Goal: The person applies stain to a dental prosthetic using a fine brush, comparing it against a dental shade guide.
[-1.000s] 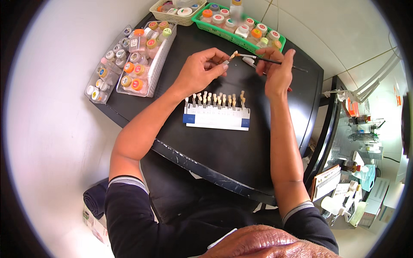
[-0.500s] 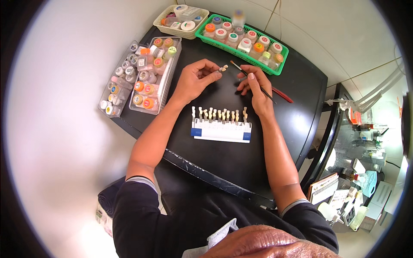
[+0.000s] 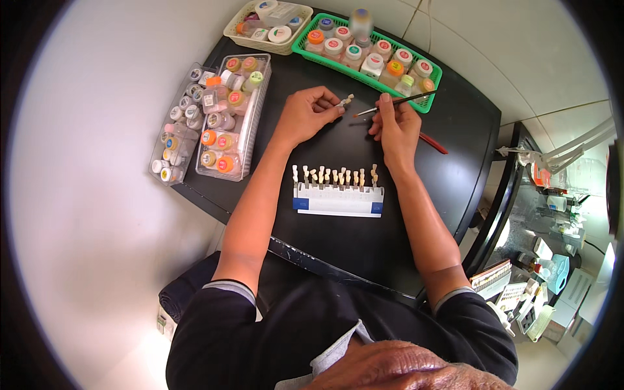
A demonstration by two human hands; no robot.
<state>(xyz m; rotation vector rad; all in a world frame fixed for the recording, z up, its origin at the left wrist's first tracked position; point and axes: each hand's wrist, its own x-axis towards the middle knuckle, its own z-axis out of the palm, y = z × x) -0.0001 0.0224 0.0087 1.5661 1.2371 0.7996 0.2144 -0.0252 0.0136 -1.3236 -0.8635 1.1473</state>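
My left hand [image 3: 312,116] pinches a small dental shade tab [image 3: 347,101], its tooth-coloured end standing out past the fingertips. In my right hand [image 3: 398,130] is a fine paintbrush [image 3: 409,98] with a dark handle, held between thumb and fingers. Its brown tip points left, just below and apart from the tab, while the handle slants up to the right. Nearer to me, between my forearms, a white and blue shade guide holder [image 3: 337,201] lies on the black table [image 3: 338,250], with a row of tooth-shaped tabs along its far edge.
A red-handled tool [image 3: 433,143] lies right of my right hand. Jars fill a green basket [image 3: 372,79] at the back and two clear trays [image 3: 246,153] at left. A cream basket [image 3: 260,44] stands back left. At right is another cluttered work surface [image 3: 510,244].
The paintbrush has swung round: its tip has dropped from pointing up-left to pointing left and slightly down, and its handle now rises to the right. The left hand keeps its pinch.
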